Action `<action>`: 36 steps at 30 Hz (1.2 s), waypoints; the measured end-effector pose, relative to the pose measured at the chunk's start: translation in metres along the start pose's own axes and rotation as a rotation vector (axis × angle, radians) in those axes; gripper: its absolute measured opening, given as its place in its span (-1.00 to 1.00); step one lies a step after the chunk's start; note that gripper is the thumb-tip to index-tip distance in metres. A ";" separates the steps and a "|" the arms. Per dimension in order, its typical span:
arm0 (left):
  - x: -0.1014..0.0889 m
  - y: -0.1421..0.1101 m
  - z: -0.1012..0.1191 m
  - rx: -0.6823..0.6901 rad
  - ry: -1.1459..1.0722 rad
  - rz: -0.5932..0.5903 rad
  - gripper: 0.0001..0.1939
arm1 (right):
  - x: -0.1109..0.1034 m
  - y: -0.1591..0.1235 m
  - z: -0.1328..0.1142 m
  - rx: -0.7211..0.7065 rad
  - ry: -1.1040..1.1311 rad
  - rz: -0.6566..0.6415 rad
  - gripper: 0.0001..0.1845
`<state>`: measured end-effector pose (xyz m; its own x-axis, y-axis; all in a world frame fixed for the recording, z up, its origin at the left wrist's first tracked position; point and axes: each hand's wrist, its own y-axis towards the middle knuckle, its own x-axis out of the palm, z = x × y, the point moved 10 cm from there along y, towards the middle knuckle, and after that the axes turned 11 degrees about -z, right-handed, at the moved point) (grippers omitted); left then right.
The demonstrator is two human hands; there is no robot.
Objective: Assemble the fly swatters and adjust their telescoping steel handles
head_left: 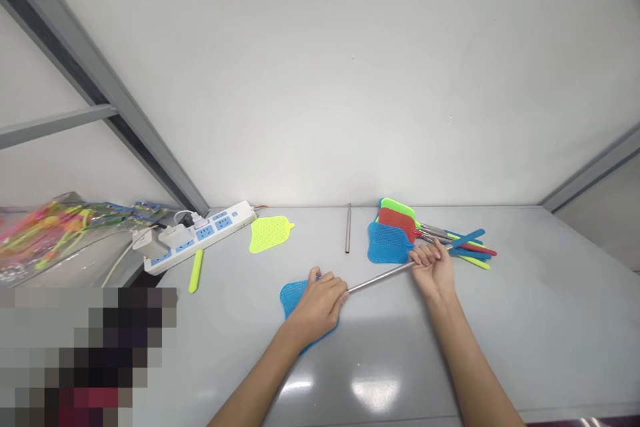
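Observation:
My left hand (320,303) is closed over a blue fly swatter head (293,300) lying on the grey table (525,320), gripping where it meets a thin metal rod (380,275). My right hand (434,267) is closed on the far end of that rod, near its blue handle (470,238). Just beyond my right hand lies a pile of assembled swatters, blue (387,242), red (395,219) and green (397,205). A loose yellow-green swatter head (269,234), a yellow-green handle (195,270) and a separate metal rod (348,228) lie apart on the table.
A white power strip (200,233) with plugged adapters sits at the table's back left. A clear bag of colourful swatter parts (47,233) lies further left. A white wall rises behind the table; a blurred patch covers the lower left.

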<state>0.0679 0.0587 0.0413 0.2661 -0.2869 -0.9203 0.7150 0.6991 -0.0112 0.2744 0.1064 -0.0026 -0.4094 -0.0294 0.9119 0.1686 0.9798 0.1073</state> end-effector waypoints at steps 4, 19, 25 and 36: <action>-0.002 -0.001 -0.002 -0.006 -0.009 0.010 -0.75 | 0.006 -0.005 0.001 -0.074 0.016 -0.035 -0.58; -0.008 -0.001 -0.011 -0.037 0.034 0.037 -0.73 | 0.011 -0.014 0.028 -0.067 -0.020 0.011 -0.58; -0.008 -0.001 -0.010 -0.035 0.017 0.038 -0.74 | 0.024 -0.018 0.044 -0.009 0.066 -0.027 -0.57; -0.002 0.004 -0.007 -0.018 -0.027 0.054 -0.73 | 0.032 -0.019 0.058 0.093 -0.042 -0.043 -0.60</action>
<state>0.0657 0.0664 0.0409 0.3214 -0.2664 -0.9087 0.6877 0.7253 0.0306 0.2061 0.0986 0.0013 -0.4522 -0.0656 0.8895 0.0672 0.9919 0.1074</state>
